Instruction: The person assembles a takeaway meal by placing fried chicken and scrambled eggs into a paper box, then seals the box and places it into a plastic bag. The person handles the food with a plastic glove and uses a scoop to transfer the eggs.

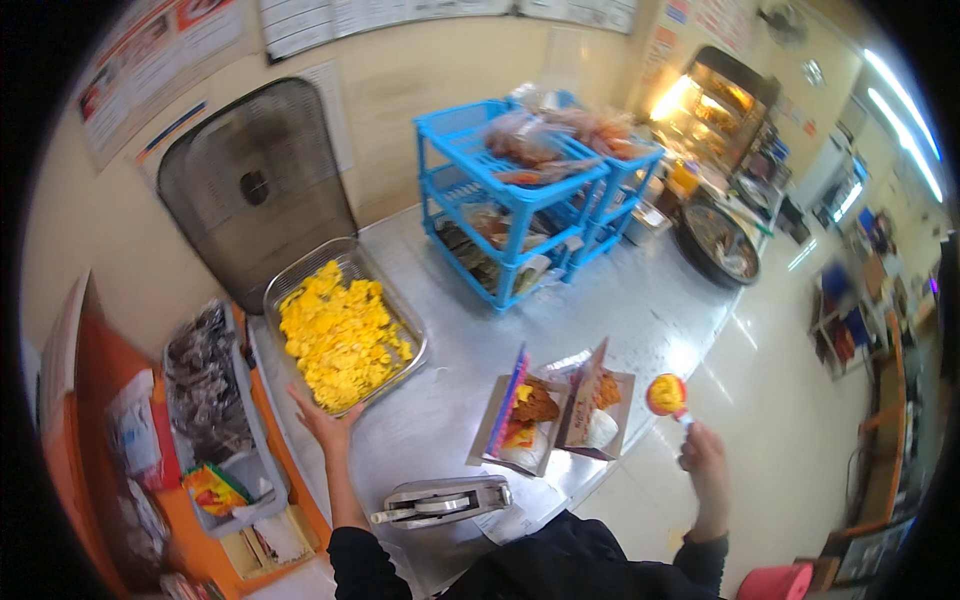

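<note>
My left hand [328,421], fingers spread, is at the near corner of a metal tray [418,341]; whether it presses on the rim I cannot tell. Yellow scrambled egg [337,337] covers much of the tray's bottom. In my right hand [703,448] is a red-rimmed spoon [684,417] heaped with yellow egg, held out past the table's edge. Between my hands stand two open cardboard meal boxes [495,420] [581,409]. Each has a piece of fried chicken [536,403] [607,391] and a white wrapped bundle [523,450] [602,430]. A little yellow egg shows in the left box.
A tape dispenser [442,502] lies near my body on the metal table [450,375]. Blue plastic racks [517,195] with bagged food stand behind. A dark mesh cover [259,187] leans on the wall. Left is a grey bin [255,450]; far right, a round dark pan [718,244].
</note>
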### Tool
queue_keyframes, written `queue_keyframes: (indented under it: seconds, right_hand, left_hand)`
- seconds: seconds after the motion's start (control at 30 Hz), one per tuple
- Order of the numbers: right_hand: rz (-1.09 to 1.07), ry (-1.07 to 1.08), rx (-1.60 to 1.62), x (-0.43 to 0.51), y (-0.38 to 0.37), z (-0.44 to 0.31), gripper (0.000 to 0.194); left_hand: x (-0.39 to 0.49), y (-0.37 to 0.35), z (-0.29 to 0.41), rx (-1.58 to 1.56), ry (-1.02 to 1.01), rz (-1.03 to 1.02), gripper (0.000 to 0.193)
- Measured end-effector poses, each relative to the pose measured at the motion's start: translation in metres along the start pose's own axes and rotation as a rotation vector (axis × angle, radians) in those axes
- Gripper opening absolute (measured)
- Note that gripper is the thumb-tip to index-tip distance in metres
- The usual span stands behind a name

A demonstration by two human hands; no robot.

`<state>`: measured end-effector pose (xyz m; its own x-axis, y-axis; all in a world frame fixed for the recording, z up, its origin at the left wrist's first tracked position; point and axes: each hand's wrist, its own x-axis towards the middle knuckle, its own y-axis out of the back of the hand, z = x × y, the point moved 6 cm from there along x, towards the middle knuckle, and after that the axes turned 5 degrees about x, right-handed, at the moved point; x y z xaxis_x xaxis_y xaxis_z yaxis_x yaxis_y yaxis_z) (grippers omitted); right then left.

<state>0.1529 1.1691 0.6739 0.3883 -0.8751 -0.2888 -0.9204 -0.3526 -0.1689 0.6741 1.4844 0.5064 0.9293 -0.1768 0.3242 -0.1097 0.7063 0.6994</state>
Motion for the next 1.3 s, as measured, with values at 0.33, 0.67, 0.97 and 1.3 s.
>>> queue_keyframes:
  seconds: [0.33,0.67,0.97,1.3]
  right_hand:
    - [0.227,0.733,-1.377,0.037,0.0,0.112,0.048]
    - [0.174,0.659,-1.128,0.057,0.017,0.115,0.037]
    - [0.257,0.711,-0.5,0.037,-0.047,0.032,0.032]
    - [-0.803,0.315,-0.477,0.03,-0.392,0.026,0.046]
  left_hand:
    - [0.003,-0.005,-0.015,0.045,-0.032,-0.031,0.141]
    - [0.007,-0.012,-0.008,0.01,-0.03,-0.047,0.142]
    - [-0.001,0.001,-0.009,-0.03,0.017,-0.037,0.144]
    - [0.007,0.006,0.003,-0.028,0.112,-0.223,0.138]
